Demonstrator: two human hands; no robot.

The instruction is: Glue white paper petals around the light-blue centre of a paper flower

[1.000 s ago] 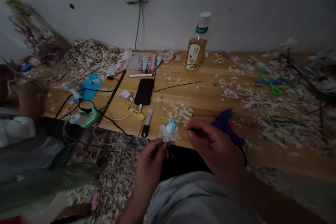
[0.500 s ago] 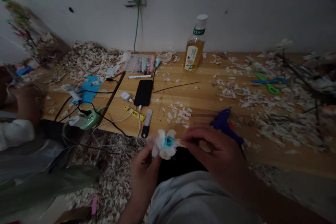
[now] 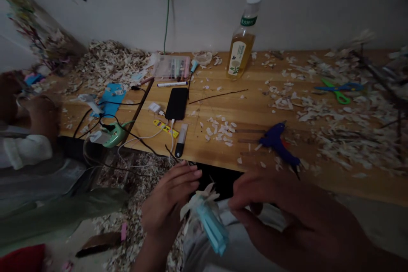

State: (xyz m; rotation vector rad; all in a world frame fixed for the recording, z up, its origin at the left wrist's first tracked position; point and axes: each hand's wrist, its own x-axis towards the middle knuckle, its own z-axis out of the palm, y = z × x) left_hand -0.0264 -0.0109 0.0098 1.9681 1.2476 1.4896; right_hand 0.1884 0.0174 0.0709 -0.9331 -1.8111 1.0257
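My left hand (image 3: 167, 204) and my right hand (image 3: 287, 212) are low over my lap, in front of the wooden table's (image 3: 255, 110) near edge. Between them is a small paper flower (image 3: 204, 210) with white petals and a light blue wrapped part, tilted on its side. My left hand's fingers curl round its stem end. My right hand is closed beside the petals, blurred, and what its fingers pinch is hidden. A blue glue gun (image 3: 277, 142) lies on the table just beyond my right hand.
On the table are a black phone (image 3: 177, 103) on a white cable, a yellow-liquid bottle (image 3: 241, 42), green-and-blue scissors (image 3: 338, 90), a marker case (image 3: 172, 66), a thin wire and heaps of white paper scraps. Another person's hand (image 3: 41, 114) works at the far left.
Both hands have dropped from the table edge toward my lap. The flower has tipped over from facing up to lying sideways, and my view has tilted down.
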